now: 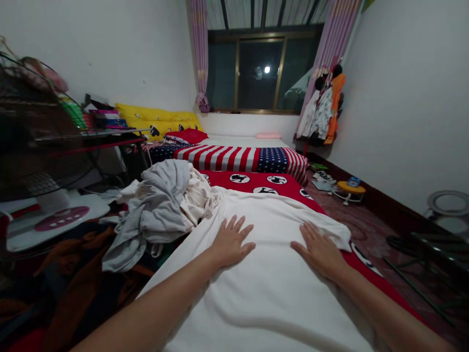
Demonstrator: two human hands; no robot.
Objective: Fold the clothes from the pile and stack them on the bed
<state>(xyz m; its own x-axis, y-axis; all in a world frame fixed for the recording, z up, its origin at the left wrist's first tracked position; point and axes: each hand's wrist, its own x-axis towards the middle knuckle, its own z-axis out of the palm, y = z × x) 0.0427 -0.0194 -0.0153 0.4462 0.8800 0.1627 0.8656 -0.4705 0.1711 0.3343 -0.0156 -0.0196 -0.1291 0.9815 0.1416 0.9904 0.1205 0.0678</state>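
Observation:
A white cloth (pixel 274 283) lies spread over a red cover (pixel 252 182) printed with black-and-white round patches. My left hand (pixel 232 242) rests flat on the cloth, fingers spread, close to its left side. Flat on the right part of the same cloth is my right hand (pixel 319 249), its fingers stretched forward and slightly blurred. Neither hand holds anything. Soft folds run across the cloth below the hands. Beside my left hand sits a heap of crumpled grey and cream clothes (pixel 164 198).
Behind stands a bed with a striped, starred cover (pixel 234 159) and a yellow cushion (pixel 157 120). To the left are a fan base (pixel 58 220) and dark clothing (pixel 76 274). A small round stool (pixel 351 187) and a dark metal rack (pixel 439 249) stand right.

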